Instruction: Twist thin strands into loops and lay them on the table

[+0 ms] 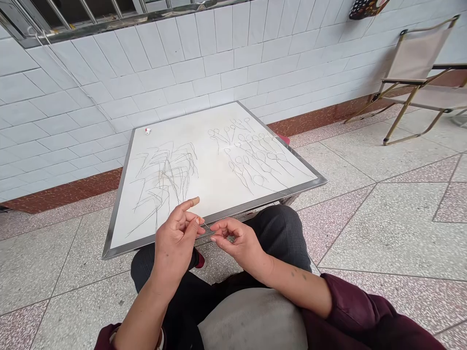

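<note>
A short stretch of thin wire shows between my hands, just over the near edge of the table. My left hand pinches it between thumb and fingers, with the index finger stretched out above. From the other side, my right hand is closed at the wire's end, thumb and fingertips close together. Much of the wire is hidden by the fingers. Beyond my left hand lies a loose spread of bent thin wires. Farther right on the tabletop are several wires with looped ends.
The white table has a grey metal rim and stands near a tiled wall. A small white and red object sits at its far left corner. A folding chair stands at the right. My knees are under the near edge.
</note>
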{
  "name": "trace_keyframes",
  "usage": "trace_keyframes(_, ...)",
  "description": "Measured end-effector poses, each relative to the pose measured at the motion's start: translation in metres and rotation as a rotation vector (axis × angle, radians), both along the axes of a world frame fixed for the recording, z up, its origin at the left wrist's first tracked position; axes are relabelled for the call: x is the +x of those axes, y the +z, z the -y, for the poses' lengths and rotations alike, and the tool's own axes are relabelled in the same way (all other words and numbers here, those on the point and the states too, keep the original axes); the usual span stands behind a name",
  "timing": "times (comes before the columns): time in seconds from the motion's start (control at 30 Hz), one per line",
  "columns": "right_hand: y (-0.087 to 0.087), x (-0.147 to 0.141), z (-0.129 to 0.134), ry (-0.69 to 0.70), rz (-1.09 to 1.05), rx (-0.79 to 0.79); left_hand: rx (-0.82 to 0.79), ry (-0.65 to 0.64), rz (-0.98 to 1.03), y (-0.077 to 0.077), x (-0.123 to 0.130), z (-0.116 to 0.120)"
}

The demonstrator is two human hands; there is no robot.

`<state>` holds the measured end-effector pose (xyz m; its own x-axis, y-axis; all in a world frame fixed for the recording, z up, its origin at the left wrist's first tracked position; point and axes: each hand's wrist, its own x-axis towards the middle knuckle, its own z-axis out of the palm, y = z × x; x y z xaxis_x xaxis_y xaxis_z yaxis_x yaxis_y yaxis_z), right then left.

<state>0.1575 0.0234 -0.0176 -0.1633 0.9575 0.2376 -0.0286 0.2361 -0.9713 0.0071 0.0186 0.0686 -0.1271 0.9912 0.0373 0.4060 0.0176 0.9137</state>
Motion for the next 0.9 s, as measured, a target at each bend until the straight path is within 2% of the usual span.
trace_keyframes(0.27,0.001,0.001,0.002,-0.051,0.053,0.180,-0.026,-0.013,0.021,-0.002,0.000,0.000)
trace_keyframes(0.37,0.001,0.001,0.003,-0.048,0.074,0.185,-0.041,-0.015,0.031,-0.002,0.001,0.000)
trace_keyframes(0.5,0.001,0.001,0.001,0.005,-0.055,-0.013,-0.096,-0.072,0.065,0.011,-0.008,-0.002)
trace_keyframes(0.57,0.003,0.002,-0.001,0.059,-0.175,-0.157,-0.158,-0.144,0.141,0.020,-0.021,-0.005)
trace_keyframes(0.63,0.006,0.003,-0.003,0.107,-0.286,-0.268,-0.204,-0.154,0.256,0.022,-0.038,-0.008)
trace_keyframes(0.7,0.008,0.003,-0.005,0.137,-0.365,-0.336,-0.210,-0.068,0.410,0.013,-0.053,-0.010)
trace_keyframes(0.77,0.008,0.003,-0.006,0.157,-0.407,-0.371,-0.229,-0.003,0.543,-0.007,-0.058,-0.010)
trace_keyframes(0.9,0.005,0.000,-0.005,0.180,-0.425,-0.401,-0.267,-0.023,0.779,-0.054,-0.037,-0.006)
